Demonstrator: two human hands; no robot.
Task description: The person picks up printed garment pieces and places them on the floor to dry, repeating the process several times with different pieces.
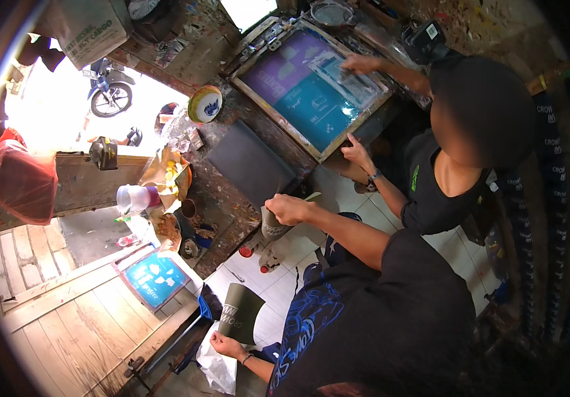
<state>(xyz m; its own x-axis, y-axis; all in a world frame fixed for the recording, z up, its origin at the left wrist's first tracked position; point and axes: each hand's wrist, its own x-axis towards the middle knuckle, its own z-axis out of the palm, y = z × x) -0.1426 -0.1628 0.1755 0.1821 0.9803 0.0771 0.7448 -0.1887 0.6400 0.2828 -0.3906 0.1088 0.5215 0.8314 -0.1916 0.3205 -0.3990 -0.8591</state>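
Note:
My left hand [229,346], low in the view, pinches the lower edge of a curved olive-green sheet [244,316] with pale printed lettering. My right arm reaches out to the bench edge. There my right hand [288,209] is closed on a second dark olive sheet [274,229], which hangs curled below the fingers and also bears pale print. Just beyond that hand a flat dark grey board [248,161] lies on the stained bench. Farther off stands a screen-printing frame [317,156] with teal and purple mesh. A co-worker's hand [362,64] is over the mesh and another hand [358,153] is at the frame's near edge.
A round bowl [205,104] with blue stains sits beside the board. Cups [133,198] and yellow items crowd the bench's left end. A smaller teal screen [154,278] lies on the wooden surface. Below are a blue dustpan [209,301] and a white plastic bag [217,367]. A co-worker [440,152] stands at the right.

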